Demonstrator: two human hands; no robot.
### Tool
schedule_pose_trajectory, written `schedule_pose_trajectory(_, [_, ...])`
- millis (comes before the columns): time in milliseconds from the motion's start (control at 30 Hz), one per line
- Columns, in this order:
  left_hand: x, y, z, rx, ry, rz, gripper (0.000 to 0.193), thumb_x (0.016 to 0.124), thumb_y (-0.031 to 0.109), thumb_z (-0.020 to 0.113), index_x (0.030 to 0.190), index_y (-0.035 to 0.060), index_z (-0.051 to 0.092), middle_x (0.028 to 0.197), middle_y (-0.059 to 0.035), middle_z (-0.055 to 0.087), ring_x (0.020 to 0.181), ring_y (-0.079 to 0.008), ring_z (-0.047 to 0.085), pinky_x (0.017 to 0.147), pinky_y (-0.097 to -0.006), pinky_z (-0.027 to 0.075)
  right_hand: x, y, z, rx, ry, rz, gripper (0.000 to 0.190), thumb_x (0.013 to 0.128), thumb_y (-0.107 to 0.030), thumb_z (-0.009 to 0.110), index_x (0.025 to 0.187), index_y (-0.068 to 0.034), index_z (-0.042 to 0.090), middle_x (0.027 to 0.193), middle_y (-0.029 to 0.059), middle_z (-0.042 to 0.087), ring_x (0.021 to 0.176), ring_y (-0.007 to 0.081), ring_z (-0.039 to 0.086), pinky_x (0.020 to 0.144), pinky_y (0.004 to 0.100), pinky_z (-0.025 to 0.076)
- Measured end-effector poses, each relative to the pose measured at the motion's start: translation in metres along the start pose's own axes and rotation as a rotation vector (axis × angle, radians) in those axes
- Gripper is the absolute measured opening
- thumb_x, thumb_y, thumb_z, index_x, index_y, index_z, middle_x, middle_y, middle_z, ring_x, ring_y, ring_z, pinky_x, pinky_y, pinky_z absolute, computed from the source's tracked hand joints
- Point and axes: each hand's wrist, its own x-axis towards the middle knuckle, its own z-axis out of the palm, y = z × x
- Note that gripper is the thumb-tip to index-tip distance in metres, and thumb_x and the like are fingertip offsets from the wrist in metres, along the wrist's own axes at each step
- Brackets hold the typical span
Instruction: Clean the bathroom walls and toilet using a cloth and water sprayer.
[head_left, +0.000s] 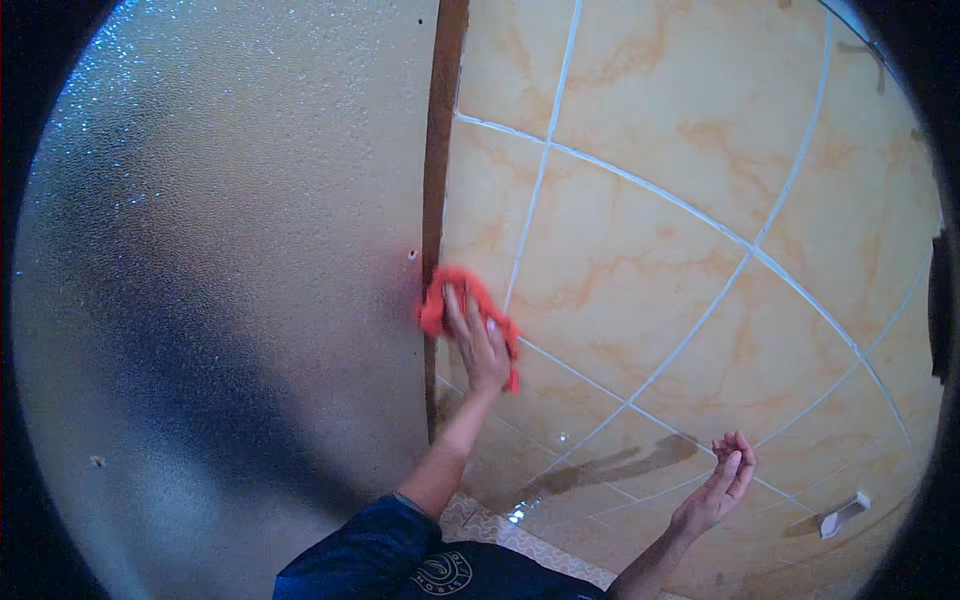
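Note:
My left hand (478, 341) presses a red cloth (441, 311) flat against the tiled wall, beside the brown strip (442, 150) that edges the textured panel. The cloth shows around my fingers and touches the strip; part of it is hidden under my palm. Lower right, my right hand (724, 476) is raised in front of the cream and orange marbled wall tiles (645, 315), its fingers loosely curled and apart, with nothing seen in it.
On the left stands a large panel of textured, frosted glass or plastic (300, 187). A small white holder (844, 516) is on the tiled wall at lower right. A patterned floor (525, 536) shows below. A dark object (937, 307) is at the right rim.

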Motion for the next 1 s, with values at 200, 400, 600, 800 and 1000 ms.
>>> schedule_pose_trajectory(200, [-0.011,0.013,0.008,-0.066,0.024,-0.028,0.054,0.091,0.019,0.036,0.138,0.0002,0.019,0.144,-0.0249,0.007,0.134,-0.0410,0.007,0.107,-0.0514,0.007,0.004,-0.007,-0.002,0.039,-0.003,-0.017,0.025,0.093,-0.016,0.042,0.108,0.002,0.051,0.099,0.0116,0.055,0.092,0.0188,0.052,0.086,0.0342,0.042])
schedule_pose_trajectory(400, [0.097,0.126,0.002,0.035,-0.016,0.319,0.054,0.089,0.018,0.036,0.139,0.0030,0.022,0.144,-0.0228,0.012,0.134,-0.0378,0.009,0.108,-0.0508,0.006,0.001,-0.010,-0.006,0.067,-0.027,-0.018,0.025,0.094,-0.016,0.042,0.109,0.002,0.051,0.097,0.0113,0.054,0.090,0.0177,0.052,0.083,0.0327,0.043])
schedule_pose_trajectory(600, [0.016,0.116,0.021,-0.016,-0.156,0.437,0.055,0.086,0.021,0.043,0.138,0.0096,0.029,0.141,-0.0242,0.018,0.131,-0.0403,0.018,0.106,-0.0539,0.013,-0.005,-0.010,-0.012,0.078,0.030,0.010,0.024,0.092,-0.013,0.042,0.106,0.004,0.051,0.093,0.0117,0.055,0.085,0.0171,0.052,0.080,0.0321,0.042])
schedule_pose_trajectory(800, [-0.079,0.069,0.037,-0.086,-0.292,0.511,0.058,0.081,0.025,0.055,0.136,0.0187,0.035,0.137,-0.0206,0.024,0.124,-0.0413,0.030,0.101,-0.0543,0.024,-0.005,-0.013,-0.025,0.028,0.082,0.029,0.024,0.092,-0.014,0.042,0.105,0.004,0.052,0.091,0.0110,0.055,0.083,0.0164,0.053,0.079,0.0313,0.043])
schedule_pose_trajectory(1000, [0.088,0.183,0.012,-0.055,-0.062,0.401,0.054,0.089,0.020,0.040,0.139,0.0074,0.024,0.144,-0.0228,0.014,0.133,-0.0383,0.014,0.106,-0.0501,0.012,-0.006,-0.011,-0.041,0.009,0.127,0.033,0.024,0.092,-0.015,0.042,0.105,0.003,0.052,0.091,0.0108,0.055,0.083,0.0158,0.053,0.078,0.0304,0.044])
